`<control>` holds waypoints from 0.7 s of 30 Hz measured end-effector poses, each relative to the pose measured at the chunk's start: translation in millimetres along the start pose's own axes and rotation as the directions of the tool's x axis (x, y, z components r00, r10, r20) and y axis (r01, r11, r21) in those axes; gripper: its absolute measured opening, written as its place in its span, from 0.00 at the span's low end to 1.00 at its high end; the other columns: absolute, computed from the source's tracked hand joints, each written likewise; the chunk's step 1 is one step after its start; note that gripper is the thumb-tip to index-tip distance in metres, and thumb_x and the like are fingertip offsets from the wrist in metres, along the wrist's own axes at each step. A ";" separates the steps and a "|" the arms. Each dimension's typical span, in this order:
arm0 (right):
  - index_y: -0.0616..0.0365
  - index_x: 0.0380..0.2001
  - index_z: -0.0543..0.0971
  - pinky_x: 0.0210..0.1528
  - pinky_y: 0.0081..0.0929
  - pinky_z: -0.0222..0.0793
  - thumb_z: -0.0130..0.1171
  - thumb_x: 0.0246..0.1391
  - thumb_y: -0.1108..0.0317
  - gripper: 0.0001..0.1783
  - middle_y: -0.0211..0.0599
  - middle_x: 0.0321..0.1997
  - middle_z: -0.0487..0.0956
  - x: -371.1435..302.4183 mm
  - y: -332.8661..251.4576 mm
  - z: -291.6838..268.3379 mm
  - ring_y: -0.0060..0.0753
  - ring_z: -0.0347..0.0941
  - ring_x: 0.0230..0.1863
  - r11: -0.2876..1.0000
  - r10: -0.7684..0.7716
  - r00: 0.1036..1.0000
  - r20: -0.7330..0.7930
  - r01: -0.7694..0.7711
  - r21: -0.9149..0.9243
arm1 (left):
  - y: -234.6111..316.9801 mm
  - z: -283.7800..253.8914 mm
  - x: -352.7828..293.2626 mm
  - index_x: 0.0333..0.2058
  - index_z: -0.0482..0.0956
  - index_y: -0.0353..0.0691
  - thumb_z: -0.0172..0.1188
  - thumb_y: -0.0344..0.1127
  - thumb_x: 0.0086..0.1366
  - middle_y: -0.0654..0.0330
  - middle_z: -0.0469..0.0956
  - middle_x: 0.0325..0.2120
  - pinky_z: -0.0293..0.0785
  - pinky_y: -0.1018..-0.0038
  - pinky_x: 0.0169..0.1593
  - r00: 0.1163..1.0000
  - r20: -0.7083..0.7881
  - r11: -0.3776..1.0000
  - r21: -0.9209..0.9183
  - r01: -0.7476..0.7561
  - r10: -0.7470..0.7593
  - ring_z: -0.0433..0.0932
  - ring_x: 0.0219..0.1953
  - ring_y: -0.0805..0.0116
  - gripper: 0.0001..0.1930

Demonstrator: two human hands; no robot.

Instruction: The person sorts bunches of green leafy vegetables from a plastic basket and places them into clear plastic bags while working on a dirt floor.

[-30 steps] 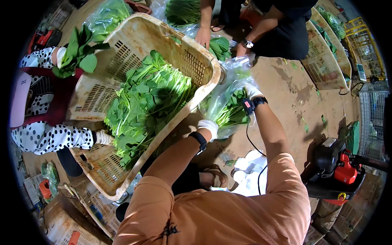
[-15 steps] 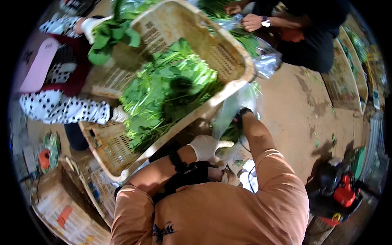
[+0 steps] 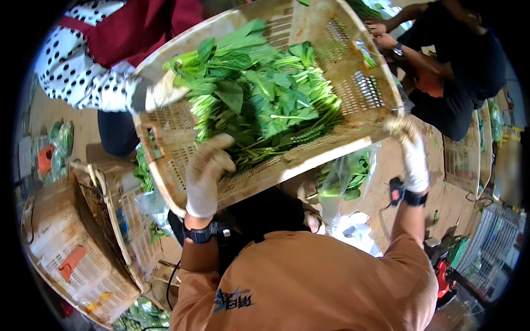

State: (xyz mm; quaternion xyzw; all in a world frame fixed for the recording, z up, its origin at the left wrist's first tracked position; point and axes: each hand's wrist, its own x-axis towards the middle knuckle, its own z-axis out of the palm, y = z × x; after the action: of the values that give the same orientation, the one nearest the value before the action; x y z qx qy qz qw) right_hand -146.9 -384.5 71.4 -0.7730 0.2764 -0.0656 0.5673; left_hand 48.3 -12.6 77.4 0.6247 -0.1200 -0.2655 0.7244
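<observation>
Head view: one crate is sitting before the person, holding one heap of greens. The right hand's fingers are curling over its near right corner; the left hand is blurring at the near left rim, finger state untellable. One bag of greens is showing between them, nearer. Two co-workers are flanking: far left, far right.
</observation>
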 end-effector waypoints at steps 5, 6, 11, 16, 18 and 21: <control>0.60 0.50 0.72 0.57 0.29 0.60 0.55 0.54 0.61 0.22 0.45 0.51 0.73 109.2 -109.9 123.1 0.39 0.68 0.54 0.872 -0.143 0.647 0.749 0.441 -0.214 | -14.9 -74.2 -34.3 0.43 0.76 0.34 0.52 0.23 0.60 0.63 0.74 0.29 0.69 0.79 0.36 0.856 -0.459 0.925 0.376 -0.054 0.237 0.71 0.31 0.76 0.12; 0.59 0.52 0.70 0.58 0.32 0.59 0.57 0.52 0.59 0.25 0.47 0.54 0.71 124.8 -106.1 154.9 0.43 0.67 0.55 0.837 -0.123 0.523 0.844 0.511 -0.195 | -19.6 -84.4 -42.7 0.42 0.76 0.35 0.53 0.23 0.59 0.62 0.76 0.30 0.70 0.79 0.36 0.858 -0.445 0.870 0.493 -0.005 0.257 0.72 0.31 0.76 0.12; 0.56 0.60 0.63 0.62 0.38 0.56 0.63 0.43 0.49 0.43 0.50 0.62 0.63 184.8 -41.5 360.0 0.49 0.59 0.62 0.606 0.071 0.185 0.980 0.773 -0.190 | -39.0 -105.0 -66.2 0.40 0.77 0.38 0.59 0.26 0.54 0.59 0.78 0.28 0.72 0.72 0.40 0.907 -0.339 0.734 0.677 0.051 0.251 0.76 0.31 0.66 0.13; 0.51 0.65 0.53 0.54 0.39 0.66 0.53 0.42 0.30 0.54 0.48 0.65 0.60 204.1 -5.9 545.0 0.46 0.62 0.61 0.394 0.248 0.409 0.878 0.786 -0.477 | -48.7 -107.9 -75.5 0.36 0.79 0.43 0.62 0.34 0.51 0.61 0.75 0.22 0.71 0.66 0.34 0.861 -0.301 0.588 0.809 0.002 0.411 0.74 0.27 0.60 0.12; 0.53 0.66 0.48 0.50 0.39 0.69 0.51 0.44 0.31 0.55 0.49 0.56 0.71 220.2 47.4 575.3 0.46 0.69 0.54 0.457 0.240 0.507 0.828 0.693 -0.558 | -53.4 -110.6 -71.3 0.36 0.79 0.43 0.62 0.34 0.50 0.61 0.75 0.22 0.71 0.67 0.32 0.840 -0.265 0.573 0.817 -0.065 0.473 0.74 0.26 0.60 0.12; 0.59 0.66 0.41 0.52 0.39 0.67 0.54 0.46 0.37 0.56 0.56 0.55 0.70 214.2 102.7 569.0 0.50 0.70 0.52 0.618 0.143 0.562 0.815 0.592 -0.517 | -53.8 -112.9 -67.0 0.35 0.79 0.42 0.62 0.33 0.48 0.62 0.76 0.21 0.70 0.69 0.31 0.829 -0.254 0.603 0.789 -0.120 0.498 0.75 0.25 0.60 0.12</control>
State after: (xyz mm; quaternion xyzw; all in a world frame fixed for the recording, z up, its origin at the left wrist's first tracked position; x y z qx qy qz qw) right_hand 232.6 -34.4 -265.7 -0.9071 -0.1206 0.3256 0.2379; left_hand 37.1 114.0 14.3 0.8762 -0.1562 0.0932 0.4464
